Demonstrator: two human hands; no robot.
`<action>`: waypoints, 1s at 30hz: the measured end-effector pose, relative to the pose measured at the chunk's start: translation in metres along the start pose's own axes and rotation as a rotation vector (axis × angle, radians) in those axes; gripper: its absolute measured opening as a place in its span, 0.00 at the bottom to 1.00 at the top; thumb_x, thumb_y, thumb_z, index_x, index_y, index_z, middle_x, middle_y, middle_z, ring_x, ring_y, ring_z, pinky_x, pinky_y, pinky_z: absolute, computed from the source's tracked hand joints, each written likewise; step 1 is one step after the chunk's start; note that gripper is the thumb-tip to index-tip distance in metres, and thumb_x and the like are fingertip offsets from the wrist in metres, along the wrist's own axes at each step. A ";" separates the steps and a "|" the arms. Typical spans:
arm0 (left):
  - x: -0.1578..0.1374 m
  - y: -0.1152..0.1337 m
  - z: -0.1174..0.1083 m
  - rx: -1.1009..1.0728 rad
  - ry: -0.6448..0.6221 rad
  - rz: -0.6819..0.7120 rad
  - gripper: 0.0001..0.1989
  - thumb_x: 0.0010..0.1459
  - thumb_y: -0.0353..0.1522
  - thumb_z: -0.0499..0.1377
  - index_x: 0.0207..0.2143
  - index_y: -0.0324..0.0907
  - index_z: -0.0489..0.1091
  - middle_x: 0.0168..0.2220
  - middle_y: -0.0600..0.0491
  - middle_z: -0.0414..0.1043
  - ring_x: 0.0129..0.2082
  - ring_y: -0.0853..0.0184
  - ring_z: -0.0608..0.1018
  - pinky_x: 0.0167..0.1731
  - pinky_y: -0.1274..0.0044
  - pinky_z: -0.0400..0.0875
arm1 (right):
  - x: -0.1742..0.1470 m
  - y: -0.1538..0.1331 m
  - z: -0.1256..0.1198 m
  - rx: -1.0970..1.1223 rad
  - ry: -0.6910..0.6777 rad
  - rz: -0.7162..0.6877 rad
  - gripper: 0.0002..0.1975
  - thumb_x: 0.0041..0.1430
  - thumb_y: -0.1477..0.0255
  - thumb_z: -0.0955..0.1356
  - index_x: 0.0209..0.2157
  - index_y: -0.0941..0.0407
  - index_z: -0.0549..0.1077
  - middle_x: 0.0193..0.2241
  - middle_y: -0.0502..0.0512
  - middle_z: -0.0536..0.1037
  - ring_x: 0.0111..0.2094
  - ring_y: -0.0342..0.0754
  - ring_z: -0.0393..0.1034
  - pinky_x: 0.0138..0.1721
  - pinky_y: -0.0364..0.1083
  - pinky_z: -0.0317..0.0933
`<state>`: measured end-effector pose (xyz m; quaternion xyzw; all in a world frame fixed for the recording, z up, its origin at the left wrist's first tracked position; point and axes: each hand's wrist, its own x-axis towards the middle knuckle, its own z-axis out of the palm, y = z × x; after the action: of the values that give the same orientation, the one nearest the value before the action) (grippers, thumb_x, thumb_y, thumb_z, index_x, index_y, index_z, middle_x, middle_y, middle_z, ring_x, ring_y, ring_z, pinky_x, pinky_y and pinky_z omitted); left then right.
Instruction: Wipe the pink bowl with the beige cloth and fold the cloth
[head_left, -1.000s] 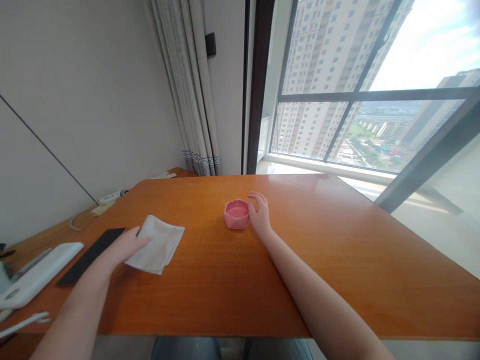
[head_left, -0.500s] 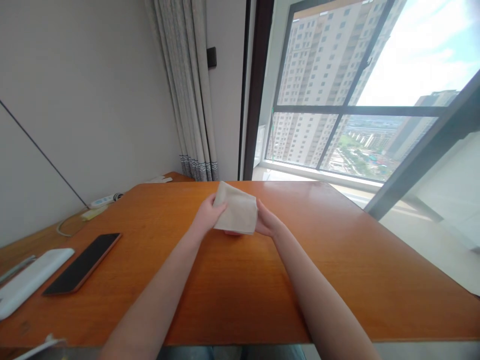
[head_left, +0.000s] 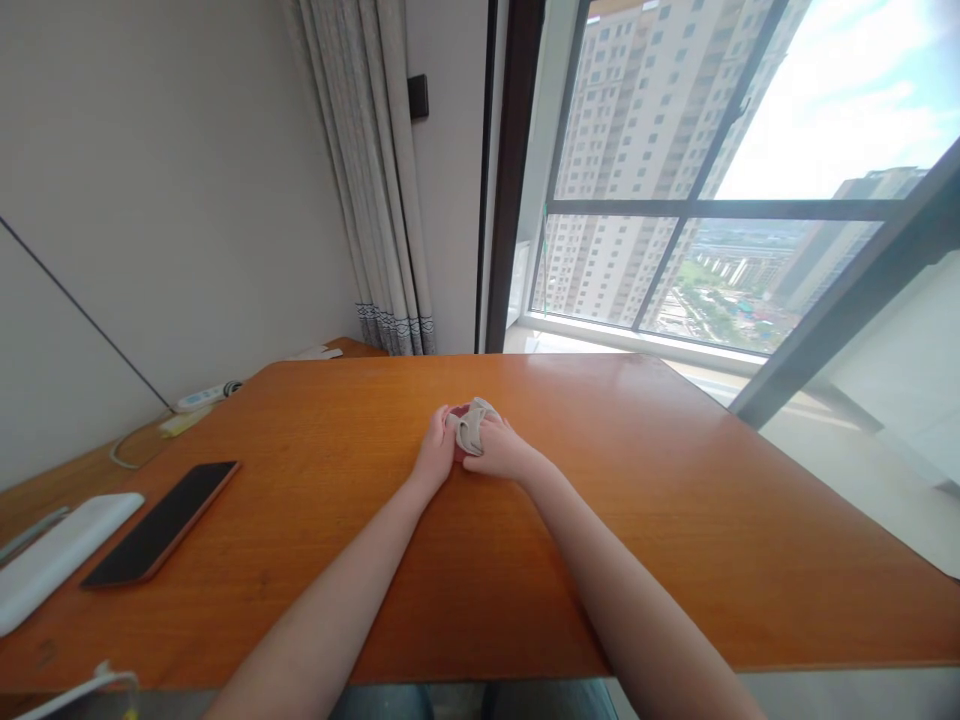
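At the middle of the wooden table, my left hand [head_left: 438, 446] is closed around the left side of a small dark-red object [head_left: 459, 454]. Its kind cannot be made out, as fingers and cloth cover most of it. My right hand [head_left: 501, 448] grips a bunched beige cloth [head_left: 471, 428] and presses it onto the top of that object. Part of the cloth sticks up between the two hands.
On the left of the table [head_left: 315, 560] lie a black phone-like slab [head_left: 163, 524] and a long white case [head_left: 64, 555]. A power strip [head_left: 201, 397] rests by the wall. A white cable [head_left: 90, 688] crosses the near left corner. A window stands beyond.
The cloth, held flat and spread between both hands before, is now bunched in my right hand. My left hand has let go of it and holds the red object, which was mostly covered.
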<state>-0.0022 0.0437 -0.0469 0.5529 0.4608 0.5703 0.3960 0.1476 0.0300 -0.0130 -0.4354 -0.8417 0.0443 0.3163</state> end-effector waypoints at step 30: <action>-0.016 0.008 0.012 -0.178 0.199 -0.106 0.18 0.49 0.39 0.62 0.40 0.43 0.62 0.38 0.52 0.69 0.39 0.63 0.74 0.41 0.71 0.69 | -0.007 0.001 0.027 -0.078 0.073 -0.180 0.14 0.59 0.74 0.63 0.45 0.52 0.74 0.39 0.56 0.75 0.45 0.51 0.67 0.54 0.52 0.58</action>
<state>0.0115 0.0270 -0.0439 0.4314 0.4739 0.6391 0.4254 0.1354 0.0309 -0.0385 -0.3714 -0.8663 -0.0330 0.3325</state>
